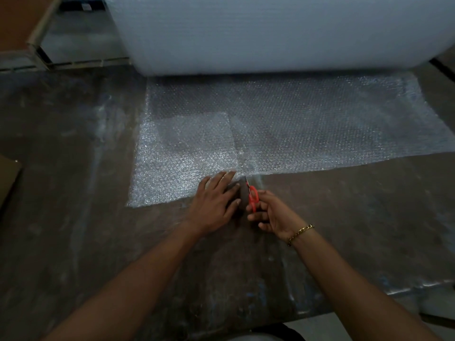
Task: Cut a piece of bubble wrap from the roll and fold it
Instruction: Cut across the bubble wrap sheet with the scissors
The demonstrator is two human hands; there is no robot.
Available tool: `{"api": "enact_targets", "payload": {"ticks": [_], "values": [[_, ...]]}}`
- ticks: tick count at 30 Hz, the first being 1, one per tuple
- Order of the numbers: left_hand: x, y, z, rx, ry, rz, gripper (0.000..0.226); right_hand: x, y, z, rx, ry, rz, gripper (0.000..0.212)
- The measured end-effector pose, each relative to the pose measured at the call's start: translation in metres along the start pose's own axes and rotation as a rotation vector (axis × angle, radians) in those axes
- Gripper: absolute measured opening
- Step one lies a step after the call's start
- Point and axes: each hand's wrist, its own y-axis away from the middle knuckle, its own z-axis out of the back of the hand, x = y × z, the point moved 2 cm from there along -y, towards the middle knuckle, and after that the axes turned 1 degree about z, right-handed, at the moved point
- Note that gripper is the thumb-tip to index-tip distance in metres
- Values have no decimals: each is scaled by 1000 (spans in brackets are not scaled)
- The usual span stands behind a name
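A big roll of bubble wrap lay across the far side of the dark tabletop. A sheet ran out from under it toward the near side and lay flat. The sheet's left part reached nearer than the rest, and a paler patch that looked doubled showed on that part.

The left hand lay palm down on the sheet's near edge, fingers straight and close together, pressing the wrap to the tabletop. Just right of it, the right hand gripped red-handled scissors, its fingers curled round the handles. The blades pointed far, and their tips met the sheet's edge just beside the left fingertips. I could not tell whether the blades stood apart or closed.

A gold chain bracelet circled the right wrist. Brown cardboard stood at the far left corner, beyond the tabletop.
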Motion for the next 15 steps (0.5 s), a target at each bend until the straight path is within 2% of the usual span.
{"api": "enact_targets", "payload": {"ticks": [15], "values": [[-2,3,1,50,-38,-67,59,-17,8,-4,16,80,5,28]]}}
